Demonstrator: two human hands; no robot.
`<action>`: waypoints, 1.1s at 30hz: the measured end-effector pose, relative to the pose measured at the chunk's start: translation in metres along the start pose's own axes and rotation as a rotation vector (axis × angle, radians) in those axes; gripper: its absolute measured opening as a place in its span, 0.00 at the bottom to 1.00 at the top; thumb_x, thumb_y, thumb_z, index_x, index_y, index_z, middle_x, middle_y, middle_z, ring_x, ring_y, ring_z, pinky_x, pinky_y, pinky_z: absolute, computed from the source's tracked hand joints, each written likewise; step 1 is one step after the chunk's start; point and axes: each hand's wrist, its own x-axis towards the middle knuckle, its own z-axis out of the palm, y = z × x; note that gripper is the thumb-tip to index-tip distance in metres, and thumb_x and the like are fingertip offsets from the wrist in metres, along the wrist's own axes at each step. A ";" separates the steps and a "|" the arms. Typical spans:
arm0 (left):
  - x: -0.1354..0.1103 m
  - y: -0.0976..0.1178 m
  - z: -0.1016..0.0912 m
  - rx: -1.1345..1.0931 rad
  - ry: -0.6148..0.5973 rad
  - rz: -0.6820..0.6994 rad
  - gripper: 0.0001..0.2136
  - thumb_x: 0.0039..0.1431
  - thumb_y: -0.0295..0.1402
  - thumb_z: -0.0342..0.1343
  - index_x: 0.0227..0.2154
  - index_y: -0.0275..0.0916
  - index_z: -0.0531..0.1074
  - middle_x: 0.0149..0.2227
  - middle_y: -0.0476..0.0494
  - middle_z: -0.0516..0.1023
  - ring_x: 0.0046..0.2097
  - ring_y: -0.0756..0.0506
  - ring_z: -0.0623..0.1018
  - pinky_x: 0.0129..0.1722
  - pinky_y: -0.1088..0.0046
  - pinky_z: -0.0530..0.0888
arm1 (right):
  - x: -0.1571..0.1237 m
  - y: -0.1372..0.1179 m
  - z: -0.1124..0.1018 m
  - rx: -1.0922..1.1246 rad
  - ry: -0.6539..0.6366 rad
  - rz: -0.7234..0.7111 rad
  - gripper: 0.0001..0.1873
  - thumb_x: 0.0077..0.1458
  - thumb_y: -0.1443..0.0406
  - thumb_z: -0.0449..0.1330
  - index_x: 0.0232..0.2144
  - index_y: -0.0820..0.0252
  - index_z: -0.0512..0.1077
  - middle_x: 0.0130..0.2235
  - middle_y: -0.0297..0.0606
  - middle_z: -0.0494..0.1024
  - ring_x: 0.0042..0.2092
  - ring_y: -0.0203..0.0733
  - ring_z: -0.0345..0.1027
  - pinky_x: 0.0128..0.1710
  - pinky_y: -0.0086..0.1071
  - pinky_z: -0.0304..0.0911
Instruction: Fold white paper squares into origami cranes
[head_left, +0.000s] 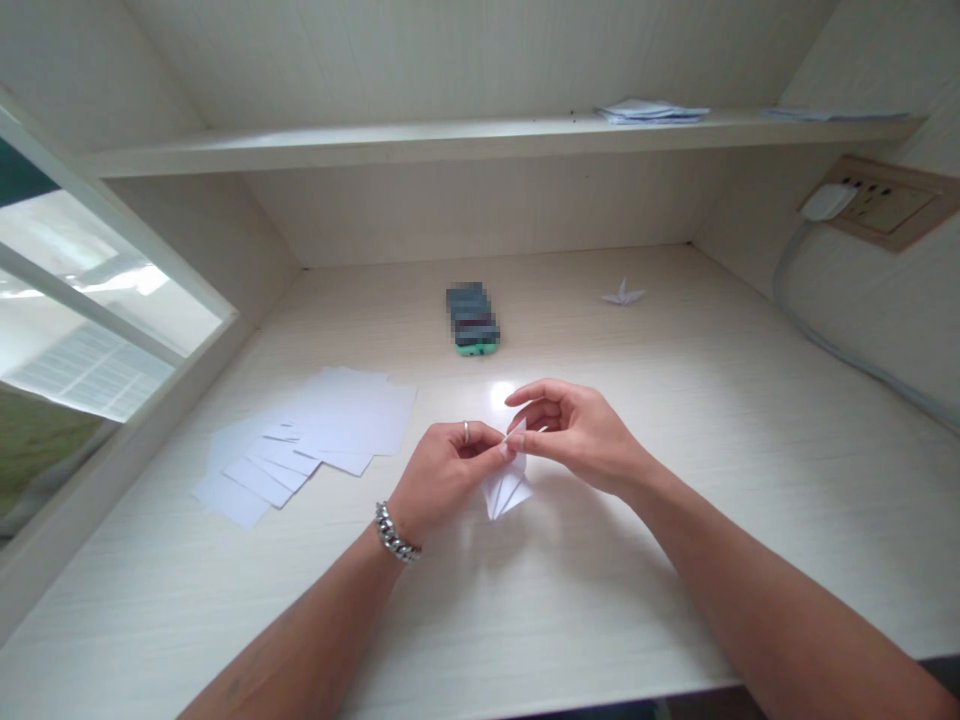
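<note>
A partly folded piece of white paper (507, 492) is held between my two hands over the desk, its creased, pointed layers fanning down toward me. My left hand (448, 470), with a ring and a chain bracelet, pinches it from the left between thumb and fingers. From the right, the thumb and fingers of my right hand (577, 430) pinch the upper tip of the same paper. A finished folded paper crane (623, 293) sits farther back on the right. Loose white paper sheets (352, 410) lie overlapped to the left of my left hand.
A phone-like object with a green end (475, 349), mostly blurred out, lies behind my hands. Paper stacks (651, 111) rest on the shelf (375, 143) above. At right, a white plug (829, 202) with a grey cable (840, 352) sits in a wall socket. A window stands at left.
</note>
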 end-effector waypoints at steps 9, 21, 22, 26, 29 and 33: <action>-0.001 0.001 -0.001 0.013 0.000 0.005 0.07 0.52 0.34 0.61 0.24 0.37 0.78 0.24 0.48 0.78 0.28 0.50 0.72 0.29 0.75 0.67 | -0.001 0.006 0.002 0.055 0.058 -0.013 0.11 0.47 0.66 0.67 0.35 0.61 0.74 0.30 0.37 0.79 0.32 0.41 0.74 0.33 0.34 0.68; 0.001 -0.002 -0.001 -0.026 0.007 -0.021 0.08 0.51 0.36 0.61 0.24 0.36 0.78 0.24 0.48 0.77 0.27 0.50 0.71 0.28 0.75 0.66 | 0.001 0.002 0.002 0.020 0.021 -0.008 0.18 0.50 0.64 0.66 0.45 0.62 0.72 0.34 0.41 0.81 0.37 0.43 0.75 0.38 0.37 0.71; 0.001 -0.002 -0.001 -0.019 0.003 -0.018 0.08 0.51 0.36 0.61 0.24 0.36 0.78 0.24 0.48 0.77 0.27 0.50 0.71 0.28 0.75 0.66 | 0.001 0.003 0.002 -0.009 0.008 -0.015 0.18 0.49 0.66 0.66 0.44 0.62 0.73 0.33 0.41 0.81 0.36 0.44 0.75 0.38 0.37 0.70; 0.001 0.000 0.000 0.004 -0.006 -0.017 0.08 0.52 0.35 0.61 0.24 0.36 0.79 0.24 0.48 0.78 0.27 0.50 0.72 0.28 0.76 0.66 | -0.001 0.006 0.003 -0.006 0.021 -0.027 0.13 0.49 0.67 0.66 0.40 0.61 0.73 0.29 0.38 0.79 0.33 0.43 0.75 0.34 0.36 0.70; 0.001 0.000 0.000 0.008 0.005 -0.028 0.08 0.52 0.36 0.61 0.25 0.36 0.79 0.24 0.47 0.78 0.27 0.50 0.71 0.27 0.75 0.66 | 0.000 0.008 0.002 0.012 0.034 -0.031 0.12 0.52 0.66 0.63 0.41 0.61 0.73 0.30 0.38 0.79 0.32 0.42 0.74 0.34 0.37 0.70; 0.001 -0.003 -0.001 0.001 0.014 -0.043 0.09 0.52 0.37 0.62 0.25 0.36 0.80 0.25 0.47 0.78 0.27 0.50 0.72 0.27 0.75 0.65 | 0.001 0.008 0.000 0.024 0.028 -0.007 0.14 0.56 0.62 0.60 0.45 0.61 0.72 0.33 0.40 0.80 0.33 0.42 0.74 0.36 0.38 0.70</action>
